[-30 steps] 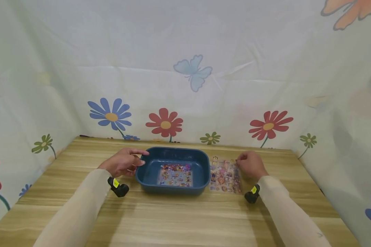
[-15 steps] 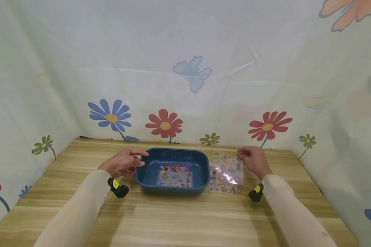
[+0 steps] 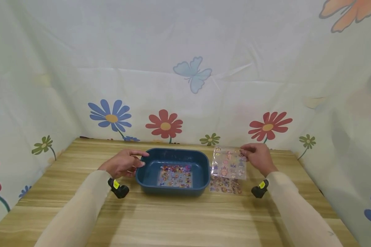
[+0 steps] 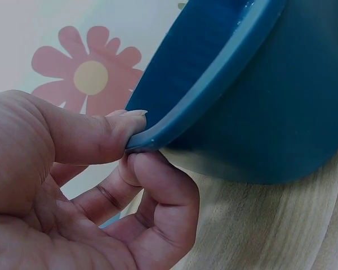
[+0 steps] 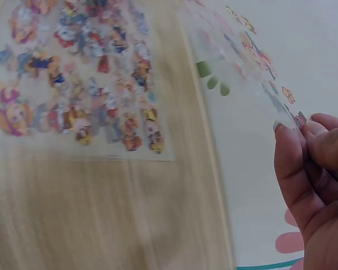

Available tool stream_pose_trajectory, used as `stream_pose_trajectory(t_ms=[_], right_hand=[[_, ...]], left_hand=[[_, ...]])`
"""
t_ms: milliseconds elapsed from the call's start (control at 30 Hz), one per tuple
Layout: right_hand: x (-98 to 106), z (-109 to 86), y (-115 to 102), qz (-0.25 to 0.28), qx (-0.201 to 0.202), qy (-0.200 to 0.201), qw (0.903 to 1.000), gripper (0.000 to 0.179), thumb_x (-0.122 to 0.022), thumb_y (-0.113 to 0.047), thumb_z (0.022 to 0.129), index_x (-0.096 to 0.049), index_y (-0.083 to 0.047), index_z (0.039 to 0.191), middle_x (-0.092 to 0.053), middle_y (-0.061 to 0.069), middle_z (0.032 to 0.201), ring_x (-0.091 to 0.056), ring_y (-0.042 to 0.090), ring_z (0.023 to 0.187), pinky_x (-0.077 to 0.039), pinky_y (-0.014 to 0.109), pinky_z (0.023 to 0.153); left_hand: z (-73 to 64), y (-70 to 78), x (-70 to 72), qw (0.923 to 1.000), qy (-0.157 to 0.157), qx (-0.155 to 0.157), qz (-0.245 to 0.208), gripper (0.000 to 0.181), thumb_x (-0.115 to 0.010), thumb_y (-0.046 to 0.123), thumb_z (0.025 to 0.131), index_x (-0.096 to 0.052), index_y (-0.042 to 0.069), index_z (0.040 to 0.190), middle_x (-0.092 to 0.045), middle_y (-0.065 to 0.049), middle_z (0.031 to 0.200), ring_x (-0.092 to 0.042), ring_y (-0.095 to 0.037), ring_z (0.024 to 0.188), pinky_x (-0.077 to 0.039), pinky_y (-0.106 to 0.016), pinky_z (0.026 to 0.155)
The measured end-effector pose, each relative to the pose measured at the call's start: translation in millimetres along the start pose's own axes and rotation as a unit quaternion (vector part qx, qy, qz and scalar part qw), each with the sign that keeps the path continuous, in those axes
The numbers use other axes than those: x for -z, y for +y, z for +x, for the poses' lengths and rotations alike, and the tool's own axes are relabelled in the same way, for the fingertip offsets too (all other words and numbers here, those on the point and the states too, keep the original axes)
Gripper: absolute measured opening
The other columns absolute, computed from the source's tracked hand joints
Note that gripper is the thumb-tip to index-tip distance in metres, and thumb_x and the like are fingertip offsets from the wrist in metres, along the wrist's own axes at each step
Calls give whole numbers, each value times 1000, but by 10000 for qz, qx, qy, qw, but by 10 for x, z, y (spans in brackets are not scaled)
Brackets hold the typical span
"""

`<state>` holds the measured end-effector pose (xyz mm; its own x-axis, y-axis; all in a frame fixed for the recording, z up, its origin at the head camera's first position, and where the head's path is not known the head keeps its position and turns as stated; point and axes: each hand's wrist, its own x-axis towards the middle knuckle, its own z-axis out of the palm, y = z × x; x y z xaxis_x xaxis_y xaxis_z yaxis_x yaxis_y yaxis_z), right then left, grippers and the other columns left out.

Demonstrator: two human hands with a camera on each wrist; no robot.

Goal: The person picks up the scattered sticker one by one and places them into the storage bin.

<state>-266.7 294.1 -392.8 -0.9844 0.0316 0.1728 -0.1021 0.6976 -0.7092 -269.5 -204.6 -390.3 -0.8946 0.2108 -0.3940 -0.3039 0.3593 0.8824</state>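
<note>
A blue plastic basin stands on the table, with a clear sticker sheet lying on its floor. My left hand pinches the basin's left rim; in the left wrist view the thumb is on top and a curled finger underneath. To the right, my right hand pinches the upper right corner of a see-through sticker sheet with small cartoon figures. That sheet hangs tilted above other sticker sheets left beside the basin. How many lie in that pile is hard to tell.
The wood-grain table ends at the back against a pale cloth backdrop printed with flowers and butterflies. Similar cloth rises on both sides. A small black device is strapped on each wrist.
My right hand has picked a sticker sheet off the pile by its corner and raised it up and slightly to the right. The left hand and basin have stayed in place.
</note>
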Motion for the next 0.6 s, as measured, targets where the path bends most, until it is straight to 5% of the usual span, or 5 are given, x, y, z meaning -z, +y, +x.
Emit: stream_pose_trajectory(t_ms=[600], right_hand=[[129, -46, -192, 654, 10, -215, 9976, 27, -60, -9, 104, -70, 4, 126, -73, 26, 121, -71, 23, 91, -60, 21, 75]], left_hand=[[13, -11, -5, 10000, -21, -44, -51, 55, -66, 6, 98, -53, 12, 151, -61, -7, 91, -55, -20, 71, -52, -29, 64]])
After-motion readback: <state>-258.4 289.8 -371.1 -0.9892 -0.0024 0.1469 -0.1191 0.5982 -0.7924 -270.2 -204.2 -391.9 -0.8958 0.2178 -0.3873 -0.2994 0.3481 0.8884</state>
